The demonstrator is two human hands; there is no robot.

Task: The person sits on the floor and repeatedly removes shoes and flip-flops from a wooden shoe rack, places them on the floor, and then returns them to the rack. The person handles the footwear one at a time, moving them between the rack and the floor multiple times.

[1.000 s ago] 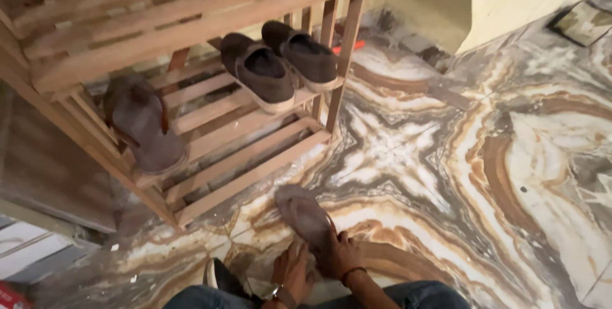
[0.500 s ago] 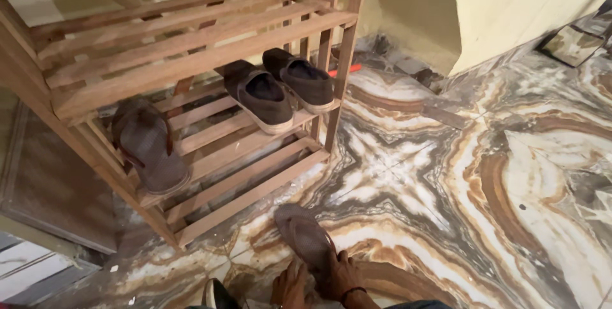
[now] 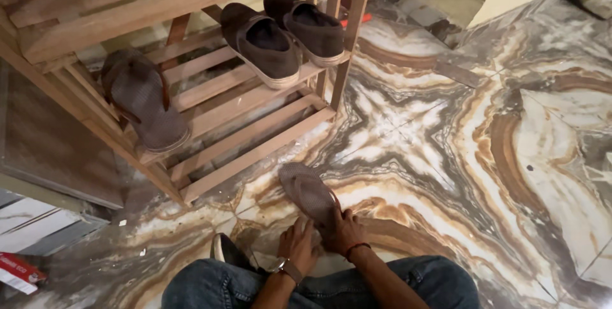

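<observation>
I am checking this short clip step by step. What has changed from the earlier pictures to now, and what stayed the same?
Little changed. The camera tilted down, so the person's jeans and forearms show more. The right hand keeps its hold on the heel end of the brown sandal on the marble floor; the left hand stays beside it. The other sandal and the pair of dark slip-on shoes lie unmoved on the wooden rack.

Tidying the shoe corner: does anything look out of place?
One brown sandal sits alone on the wooden rack; its apparent mate lies on the marble floor, under both hands.
</observation>
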